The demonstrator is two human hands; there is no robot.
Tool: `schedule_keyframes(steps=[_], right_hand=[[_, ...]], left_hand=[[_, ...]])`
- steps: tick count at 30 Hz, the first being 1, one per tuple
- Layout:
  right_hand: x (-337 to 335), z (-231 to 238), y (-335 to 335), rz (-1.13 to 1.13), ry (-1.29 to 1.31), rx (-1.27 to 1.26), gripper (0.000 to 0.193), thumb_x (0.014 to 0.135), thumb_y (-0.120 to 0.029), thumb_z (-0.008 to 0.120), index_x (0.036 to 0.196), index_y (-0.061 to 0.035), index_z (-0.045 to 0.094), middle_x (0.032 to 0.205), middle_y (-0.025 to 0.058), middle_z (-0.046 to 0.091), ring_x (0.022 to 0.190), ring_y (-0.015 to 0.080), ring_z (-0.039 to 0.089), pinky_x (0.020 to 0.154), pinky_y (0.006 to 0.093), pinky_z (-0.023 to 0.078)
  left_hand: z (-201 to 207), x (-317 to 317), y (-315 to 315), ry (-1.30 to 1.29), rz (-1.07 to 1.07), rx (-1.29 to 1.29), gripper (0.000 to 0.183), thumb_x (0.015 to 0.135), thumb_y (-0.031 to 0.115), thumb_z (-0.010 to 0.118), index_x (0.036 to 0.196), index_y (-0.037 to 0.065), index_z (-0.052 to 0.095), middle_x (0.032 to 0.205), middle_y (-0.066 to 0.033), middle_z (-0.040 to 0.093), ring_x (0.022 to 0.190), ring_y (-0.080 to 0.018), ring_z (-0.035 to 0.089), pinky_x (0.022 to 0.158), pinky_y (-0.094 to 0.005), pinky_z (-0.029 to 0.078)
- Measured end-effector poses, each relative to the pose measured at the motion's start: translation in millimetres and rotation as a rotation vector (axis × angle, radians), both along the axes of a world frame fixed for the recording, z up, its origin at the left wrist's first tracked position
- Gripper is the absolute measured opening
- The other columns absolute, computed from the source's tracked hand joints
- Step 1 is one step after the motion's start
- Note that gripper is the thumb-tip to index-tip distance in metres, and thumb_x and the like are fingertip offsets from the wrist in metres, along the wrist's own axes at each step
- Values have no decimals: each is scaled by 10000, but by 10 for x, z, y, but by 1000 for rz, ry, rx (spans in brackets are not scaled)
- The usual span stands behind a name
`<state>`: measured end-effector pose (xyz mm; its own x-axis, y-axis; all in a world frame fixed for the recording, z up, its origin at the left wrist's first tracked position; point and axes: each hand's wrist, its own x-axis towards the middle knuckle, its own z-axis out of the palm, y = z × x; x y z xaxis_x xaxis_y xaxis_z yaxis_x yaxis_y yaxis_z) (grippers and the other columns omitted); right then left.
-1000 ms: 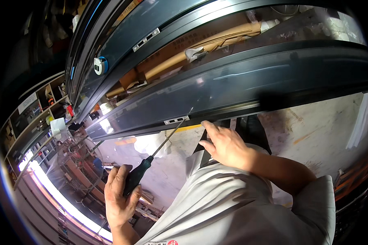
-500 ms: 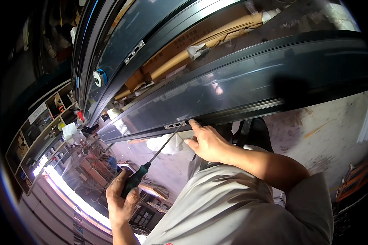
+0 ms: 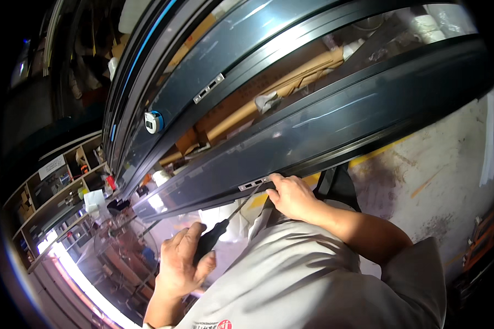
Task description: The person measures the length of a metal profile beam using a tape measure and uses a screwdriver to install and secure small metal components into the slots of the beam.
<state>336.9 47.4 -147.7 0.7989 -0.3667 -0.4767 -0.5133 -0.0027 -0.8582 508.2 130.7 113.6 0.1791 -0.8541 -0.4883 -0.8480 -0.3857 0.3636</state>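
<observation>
My left hand [image 3: 180, 266] grips the black handle of a screwdriver [image 3: 218, 233]. Its thin shaft slants up and right toward a small silver metal plate [image 3: 253, 184] set in the lower edge of a long dark aluminium frame profile [image 3: 335, 129]. My right hand [image 3: 292, 196] rests on that lower edge just right of the plate, fingertips touching it. A second silver plate [image 3: 208, 88] sits on the upper dark profile. My grey shirt fills the lower middle of the view.
A small blue and white round tape measure [image 3: 153, 122] lies on the upper profile. Cardboard and brown tubes [image 3: 269, 96] show behind the frame. Shelves with small parts [image 3: 66, 181] stand at the left. Stained concrete floor [image 3: 444, 181] lies at the right.
My right hand slid left along the frame's lower edge to the silver plate. My left hand rose with the screwdriver, whose tip now points at that plate.
</observation>
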Motion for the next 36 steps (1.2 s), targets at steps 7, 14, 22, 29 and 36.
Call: schedule_keyframes(steps=[7, 14, 22, 29, 36], right_hand=[[87, 15, 183, -186, 90, -184, 335, 893, -298, 732, 1141, -73, 758, 809, 206, 728, 805, 373, 728, 773, 448, 586], [89, 126, 200, -231, 150, -79, 338, 906, -275, 703, 1165, -65, 753, 849, 184, 751, 888, 349, 737, 848, 428, 579], [-7, 130, 192, -206, -19, -151, 247, 881, -155, 708, 1099, -49, 753, 832, 184, 732, 843, 295, 737, 782, 396, 569], [-96, 2127, -80, -404, -463, -784, 509, 841, -123, 768, 1314, -22, 609, 1152, 179, 634, 948, 354, 672, 785, 437, 569], [3, 2227, 68, -148, -447, -831, 412, 802, -28, 772, 1204, -40, 681, 1158, 176, 653, 989, 382, 678, 841, 434, 574]], left_hand=[[-474, 103, -31, 93, -57, -618, 421, 724, 114, 810, 1062, -68, 636, 883, -172, 664, 675, -300, 644, 619, -374, 538], [-444, 344, -175, 702, 55, -396, 317, 738, 67, 633, 1035, -41, 654, 951, -118, 652, 862, -214, 629, 790, -311, 500], [-935, 177, -295, 989, -300, -561, 186, 744, -51, 614, 927, -13, 613, 865, -118, 617, 733, -241, 558, 700, -343, 482], [-880, 330, -512, 858, -531, -237, 348, 769, 164, 773, 1029, -11, 622, 960, -201, 657, 915, -397, 644, 813, -465, 519], [-907, 423, -572, 776, -568, -162, 369, 797, 296, 817, 1000, 11, 701, 1076, -205, 699, 1013, -371, 664, 846, -458, 534]])
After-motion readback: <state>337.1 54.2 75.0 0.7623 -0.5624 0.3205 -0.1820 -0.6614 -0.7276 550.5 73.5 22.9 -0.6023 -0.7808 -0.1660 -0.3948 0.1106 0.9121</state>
